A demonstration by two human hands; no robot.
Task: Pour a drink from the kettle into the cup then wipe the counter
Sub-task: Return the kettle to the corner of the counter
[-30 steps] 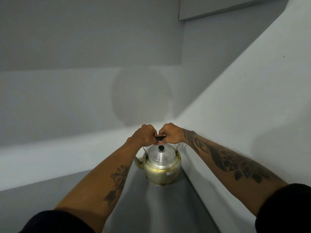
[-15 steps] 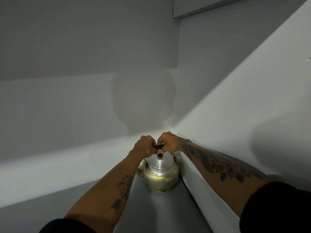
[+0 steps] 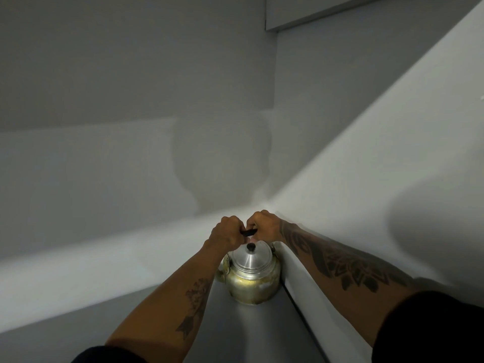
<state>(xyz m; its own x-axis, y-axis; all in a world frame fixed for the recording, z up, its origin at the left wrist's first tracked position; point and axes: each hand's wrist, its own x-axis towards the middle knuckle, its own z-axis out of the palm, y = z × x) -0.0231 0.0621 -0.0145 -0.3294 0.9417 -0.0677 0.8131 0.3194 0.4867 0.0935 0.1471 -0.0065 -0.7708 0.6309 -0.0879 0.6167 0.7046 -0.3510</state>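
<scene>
Brass-toned kettle [image 3: 252, 280] on grey surface [image 3: 251, 334], hard against raised right edge [image 3: 290, 273], left hand [image 3: 227, 233] and right hand [image 3: 263, 223] fingers clenched round black handle [image 3: 248, 232], open room leftward

Head view, downward, seemingly close.

A narrow grey counter [image 3: 251, 334] is running away from the camera as a smooth, matte strip between pale walls. A metal kettle [image 3: 252, 280] is sitting upright on it, toward the far end and close against the right edge, where a pale raised ledge is bordering the surface. Its spout is pointing toward the left edge. Nothing else is showing on the visible surface.
</scene>
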